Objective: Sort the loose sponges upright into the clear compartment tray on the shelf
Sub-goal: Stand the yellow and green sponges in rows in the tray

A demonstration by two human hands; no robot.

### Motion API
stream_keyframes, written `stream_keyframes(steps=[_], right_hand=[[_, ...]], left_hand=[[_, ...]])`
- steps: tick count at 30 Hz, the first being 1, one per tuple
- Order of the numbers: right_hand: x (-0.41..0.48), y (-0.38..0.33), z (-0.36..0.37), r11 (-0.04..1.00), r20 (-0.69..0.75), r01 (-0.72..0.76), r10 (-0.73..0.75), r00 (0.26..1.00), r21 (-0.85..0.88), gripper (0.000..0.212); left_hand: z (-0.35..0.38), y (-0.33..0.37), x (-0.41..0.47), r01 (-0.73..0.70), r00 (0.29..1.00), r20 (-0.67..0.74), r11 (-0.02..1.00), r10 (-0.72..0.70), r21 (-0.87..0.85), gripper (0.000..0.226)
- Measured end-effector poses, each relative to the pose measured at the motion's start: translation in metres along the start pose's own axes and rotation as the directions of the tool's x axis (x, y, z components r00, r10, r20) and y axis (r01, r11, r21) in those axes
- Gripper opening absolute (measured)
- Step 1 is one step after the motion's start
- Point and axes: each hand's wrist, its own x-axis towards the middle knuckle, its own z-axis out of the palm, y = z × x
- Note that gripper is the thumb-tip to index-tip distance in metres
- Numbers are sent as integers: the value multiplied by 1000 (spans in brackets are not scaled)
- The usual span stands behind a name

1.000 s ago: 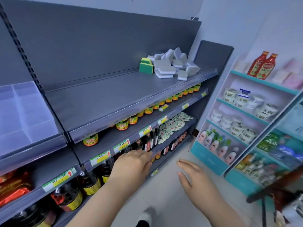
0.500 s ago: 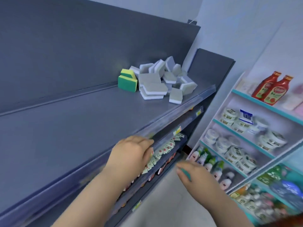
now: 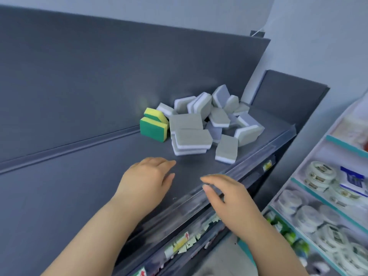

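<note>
The loose sponges lay on the dark grey shelf (image 3: pixel 79 176), just right of the frame's centre. Most formed a jumbled pile of grey-and-white sponges (image 3: pixel 201 124), some flat, some tilted against each other, a few leaning on the shelf's back panel (image 3: pixel 99 66). One grey-and-white sponge (image 3: pixel 227 149) stood a little apart at the pile's lower right, near the clear front rail (image 3: pixel 258 154). At the pile's left edge sat 2 green-and-yellow sponges (image 3: pixel 153 126), one propped on the other, touching the grey ones beside them.

Both hands came up from the bottom of the frame. The left hand (image 3: pixel 145 182) hovered palm down over the bare shelf, below the pile and apart from it, fingers loosely extended and close together, holding nothing. The right hand (image 3: pixel 229 198) was at the front rail, lower right of centre, fingers relaxed and slightly bent, thumb apart from them, also holding nothing.

Blurred price tags (image 3: pixel 179 244) showed on lower shelves at the bottom centre. Along the right edge stood a white rack (image 3: pixel 310 182) with teal trim carrying round white jars (image 3: pixel 320 174).
</note>
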Motion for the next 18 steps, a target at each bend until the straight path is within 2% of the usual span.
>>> stream_keyframes(steps=[3,6,8,12,15,18], right_hand=[[49,14,-12,993,37,108,-110,993,57,29],[98,27,-29,968,58,218,-226,972,123,27],[129,36,-40,950,90,274,-289,953,152,27],[185,47,-54,908,150,377,-404,902,181,28],[221,47,-54,874,182,449,-480,858,185,27],[252,39,-46,831,220,524,-556,802,189,27]], left_hand=[[12,-9,30,89,996,8,993,-90,74,31],[23,-12,73,250,967,23,961,-255,117,35],[33,-16,103,381,913,73,904,-401,195,42],[53,-28,146,520,806,110,785,-582,337,49],[68,-35,161,621,733,106,725,-671,296,46],[77,-38,163,710,689,41,684,-724,167,45]])
